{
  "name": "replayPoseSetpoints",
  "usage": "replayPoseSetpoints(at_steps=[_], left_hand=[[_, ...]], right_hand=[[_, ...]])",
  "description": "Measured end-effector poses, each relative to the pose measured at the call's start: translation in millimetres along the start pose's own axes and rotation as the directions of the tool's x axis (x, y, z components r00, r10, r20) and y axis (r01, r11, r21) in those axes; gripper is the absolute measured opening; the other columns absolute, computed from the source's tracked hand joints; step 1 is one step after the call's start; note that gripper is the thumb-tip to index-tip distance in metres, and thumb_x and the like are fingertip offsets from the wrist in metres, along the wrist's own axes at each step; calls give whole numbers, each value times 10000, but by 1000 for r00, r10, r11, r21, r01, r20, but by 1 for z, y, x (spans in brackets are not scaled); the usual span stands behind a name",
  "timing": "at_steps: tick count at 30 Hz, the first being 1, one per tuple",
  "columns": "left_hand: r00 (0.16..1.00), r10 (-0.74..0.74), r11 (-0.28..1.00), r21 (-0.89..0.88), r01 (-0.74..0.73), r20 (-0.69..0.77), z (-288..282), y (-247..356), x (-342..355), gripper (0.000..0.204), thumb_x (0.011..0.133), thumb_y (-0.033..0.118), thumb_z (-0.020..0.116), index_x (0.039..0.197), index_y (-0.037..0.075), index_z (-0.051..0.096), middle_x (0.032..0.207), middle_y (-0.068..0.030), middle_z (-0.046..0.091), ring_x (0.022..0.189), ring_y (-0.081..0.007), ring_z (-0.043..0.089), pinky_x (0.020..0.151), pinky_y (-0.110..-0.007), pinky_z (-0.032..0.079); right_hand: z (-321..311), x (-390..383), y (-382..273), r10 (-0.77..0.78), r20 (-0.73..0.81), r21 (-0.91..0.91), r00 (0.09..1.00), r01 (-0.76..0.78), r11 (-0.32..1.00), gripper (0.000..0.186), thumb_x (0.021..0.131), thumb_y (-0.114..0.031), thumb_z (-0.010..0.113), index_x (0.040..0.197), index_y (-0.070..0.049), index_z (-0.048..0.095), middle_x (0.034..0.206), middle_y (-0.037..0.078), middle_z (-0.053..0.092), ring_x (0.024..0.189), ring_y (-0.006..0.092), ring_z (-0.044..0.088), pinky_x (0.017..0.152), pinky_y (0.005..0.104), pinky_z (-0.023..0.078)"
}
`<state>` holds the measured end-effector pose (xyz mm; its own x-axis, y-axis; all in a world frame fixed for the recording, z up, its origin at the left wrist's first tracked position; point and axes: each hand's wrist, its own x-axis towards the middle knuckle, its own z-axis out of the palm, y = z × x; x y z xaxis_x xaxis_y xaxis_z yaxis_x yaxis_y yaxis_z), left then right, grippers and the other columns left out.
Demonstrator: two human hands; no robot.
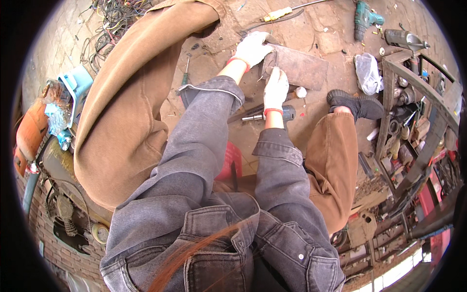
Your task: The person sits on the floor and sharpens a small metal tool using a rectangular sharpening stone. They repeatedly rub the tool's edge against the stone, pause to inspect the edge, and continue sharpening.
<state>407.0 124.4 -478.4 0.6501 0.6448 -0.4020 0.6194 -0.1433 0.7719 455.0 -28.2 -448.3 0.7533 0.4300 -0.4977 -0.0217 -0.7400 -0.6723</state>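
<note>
Flat rectangular plate (303,68), dull greyish brown, blotchy surface, straight long edges

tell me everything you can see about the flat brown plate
The flat brown plate is roughly rectangular, with a dull, scuffed, mottled face that could be rusty metal or worn wood. It lies nearly flat over the paved floor, its long side slanting down to the right; whether it rests there is unclear. The gloved left hand is at its upper left corner, the gloved right hand at its lower left.
</note>
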Motion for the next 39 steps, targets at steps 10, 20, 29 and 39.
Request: replayPoseSetpoints(at_steps=[10, 20, 29, 39], left_hand=[[1000, -14, 1000, -20, 14, -3, 0, 2, -2, 342, 891, 300, 684, 1177, 112, 702, 1184, -143, 671, 1163, -311, 612, 1015, -398, 468], [1000, -7, 1000, 1, 7, -20, 5, -2, 0, 346, 885, 297, 692, 1172, 104, 705, 1174, -154, 672, 1142, -309, 623, 997, -397, 481], [999, -32, 999, 30, 33, -36, 7, 0, 2, 336, 863, 285, 705, 1142, 100, 721, 1129, -152, 691, 1113, -311, 637, 991, -395, 486], [1000, 5, 995, -95, -2, 30, -2, -4, -2, 401, 830, 271, 701, 1199, 114, 705, 1155, -154, 688, 1108, -308, 642, 991, -393, 491]], right_hand=[[-2, -2, -2, -91, -26, -32, 995, 91, 995, 455, 1030, -367, 475, 1101, 34, 677, 900, 212, 699, 795, 331, 672, 785, 423, 510], [2, -3, -2, -123, -52, -132, 991, 115, 985, 466, 1034, -383, 435, 1104, 10, 675, 1091, 251, 689, 1023, 426, 643, 930, 475, 469], [1, -13, -22, -17, -20, -178, 1000, 13, 984, 384, 1037, -319, 419, 1104, -28, 661, 1171, 223, 660, 1096, 408, 618, 947, 470, 464], [1, -7, -13, -67, 57, -239, 996, 79, 968, 318, 1045, -245, 387, 1094, -56, 637, 1195, 188, 634, 1083, 391, 613, 942, 452, 474]])
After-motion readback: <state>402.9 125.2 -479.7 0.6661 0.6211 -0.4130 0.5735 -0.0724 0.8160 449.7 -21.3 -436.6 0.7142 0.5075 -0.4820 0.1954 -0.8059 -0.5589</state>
